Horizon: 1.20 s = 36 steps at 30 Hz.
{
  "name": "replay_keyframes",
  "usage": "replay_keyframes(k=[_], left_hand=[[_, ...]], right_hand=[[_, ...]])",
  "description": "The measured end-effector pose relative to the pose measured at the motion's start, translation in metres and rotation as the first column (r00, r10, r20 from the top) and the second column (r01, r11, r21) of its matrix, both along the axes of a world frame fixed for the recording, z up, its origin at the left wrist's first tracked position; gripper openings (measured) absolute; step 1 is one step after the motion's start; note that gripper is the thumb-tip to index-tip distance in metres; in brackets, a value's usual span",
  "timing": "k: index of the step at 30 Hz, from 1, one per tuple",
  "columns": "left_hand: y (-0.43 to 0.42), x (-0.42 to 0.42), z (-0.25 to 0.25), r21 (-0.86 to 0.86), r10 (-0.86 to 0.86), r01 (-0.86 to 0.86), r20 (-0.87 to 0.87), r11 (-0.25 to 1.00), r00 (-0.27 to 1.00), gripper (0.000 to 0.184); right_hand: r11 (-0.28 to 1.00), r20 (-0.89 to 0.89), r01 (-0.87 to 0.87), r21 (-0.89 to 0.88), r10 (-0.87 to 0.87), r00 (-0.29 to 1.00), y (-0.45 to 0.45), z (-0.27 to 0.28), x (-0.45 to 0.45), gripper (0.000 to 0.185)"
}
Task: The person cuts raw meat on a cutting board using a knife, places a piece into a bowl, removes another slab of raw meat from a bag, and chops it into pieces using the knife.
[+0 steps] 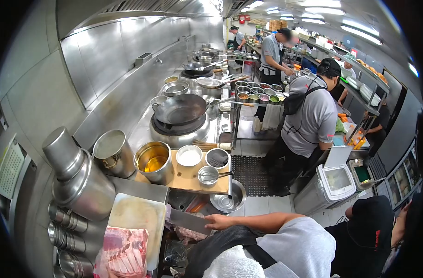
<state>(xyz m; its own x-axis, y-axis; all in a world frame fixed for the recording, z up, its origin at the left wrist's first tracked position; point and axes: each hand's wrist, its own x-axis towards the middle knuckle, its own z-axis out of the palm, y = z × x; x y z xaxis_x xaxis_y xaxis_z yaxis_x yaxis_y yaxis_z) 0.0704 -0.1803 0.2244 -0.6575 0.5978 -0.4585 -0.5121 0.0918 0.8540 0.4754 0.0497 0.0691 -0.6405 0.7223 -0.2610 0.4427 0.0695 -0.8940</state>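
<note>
I see a broad, grey metal cleaver (189, 221) gripped in my right hand (217, 222), its blade pointing toward the stained, off-white cutting board (136, 208), where a raw, pink-and-white slab of ribbed meat (125, 252) lies, overhanging the left edge.

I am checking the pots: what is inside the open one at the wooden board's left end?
The pot holds orange-yellow liquid, below its rim. What lies at the bottom cannot be seen.

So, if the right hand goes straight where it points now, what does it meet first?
The cleaver in the right hand leads, and its end would probably meet the small white piece beside the cutting board first. Height is unclear; it may pass above.
</note>
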Motion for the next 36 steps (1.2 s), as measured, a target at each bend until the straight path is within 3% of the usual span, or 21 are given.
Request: replay_keyframes(k=[5, 7, 8, 10, 14, 17, 19, 20, 22, 26, 28, 32, 36], left_hand=[[0.006, 0.002, -0.007, -0.009, 0.006, -0.006, -0.007, 1.0, 1.0, 0.058], [0.006, 0.0, -0.007, -0.016, 0.007, -0.007, -0.019, 1.0, 1.0, 0.058], [0.004, -0.001, -0.009, -0.017, 0.003, -0.004, -0.02, 1.0, 1.0, 0.058], [0.004, -0.001, -0.01, -0.021, -0.003, 0.003, -0.017, 1.0, 1.0, 0.057], [0.005, -0.005, -0.01, -0.018, 0.006, -0.006, -0.015, 1.0, 1.0, 0.057], [0.003, -0.01, -0.01, -0.008, 0.006, -0.006, -0.023, 1.0, 1.0, 0.057], [0.001, -0.014, -0.007, 0.001, 0.01, -0.01, -0.035, 1.0, 0.999, 0.057], [-0.001, -0.015, -0.004, 0.002, 0.008, -0.008, -0.046, 1.0, 0.999, 0.057], [0.0, -0.017, -0.001, 0.011, 0.017, -0.016, -0.057, 1.0, 0.998, 0.056], [-0.003, -0.019, -0.002, 0.003, 0.014, -0.014, -0.072, 1.0, 0.997, 0.056], [0.003, -0.018, -0.005, -0.005, 0.026, -0.027, -0.071, 1.0, 0.997, 0.056], [0.008, -0.016, -0.01, -0.034, 0.021, -0.023, -0.071, 0.999, 0.997, 0.055], [0.009, -0.013, -0.017, -0.065, 0.021, -0.025, -0.064, 0.998, 0.998, 0.055]], right_hand=[[0.995, 0.035, -0.043, 0.093, 0.04, 0.999, 0.011, 0.004, 0.0, 0.052], [0.996, 0.057, -0.06, 0.06, 0.056, 0.997, 0.006, 0.017, 0.0, 0.052], [0.998, 0.086, -0.043, -0.053, 0.048, 0.995, 0.001, 0.048, -0.001, 0.051], [0.999, 0.035, -0.032, 0.025, 0.031, 0.999, 0.0, 0.04, 0.0, 0.053], [0.998, 0.11, -0.026, 0.057, 0.02, 0.994, -0.003, 0.041, 0.004, 0.056], [0.999, 0.072, 0.038, -0.032, -0.035, 0.997, -0.01, 0.033, 0.009, 0.06], [0.959, -0.06, 0.105, 0.265, -0.092, 0.994, -0.018, 0.024, 0.006, 0.045], [0.995, 0.039, 0.09, 0.037, -0.092, 0.995, -0.017, 0.02, 0.013, 0.046], [0.996, 0.046, 0.04, -0.076, -0.037, 0.998, -0.018, 0.026, 0.011, 0.055], [1.0, 0.033, 0.013, 0.019, -0.013, 0.999, -0.025, -0.001, 0.009, 0.052], [0.987, 0.06, 0.008, 0.161, -0.018, 0.998, -0.025, -0.012, 0.007, 0.049], [0.998, 0.045, -0.053, 0.027, 0.052, 0.998, -0.022, -0.021, 0.001, 0.049], [0.998, 0.03, -0.045, 0.036, 0.044, 0.999, -0.024, -0.014, -0.001, 0.048]])
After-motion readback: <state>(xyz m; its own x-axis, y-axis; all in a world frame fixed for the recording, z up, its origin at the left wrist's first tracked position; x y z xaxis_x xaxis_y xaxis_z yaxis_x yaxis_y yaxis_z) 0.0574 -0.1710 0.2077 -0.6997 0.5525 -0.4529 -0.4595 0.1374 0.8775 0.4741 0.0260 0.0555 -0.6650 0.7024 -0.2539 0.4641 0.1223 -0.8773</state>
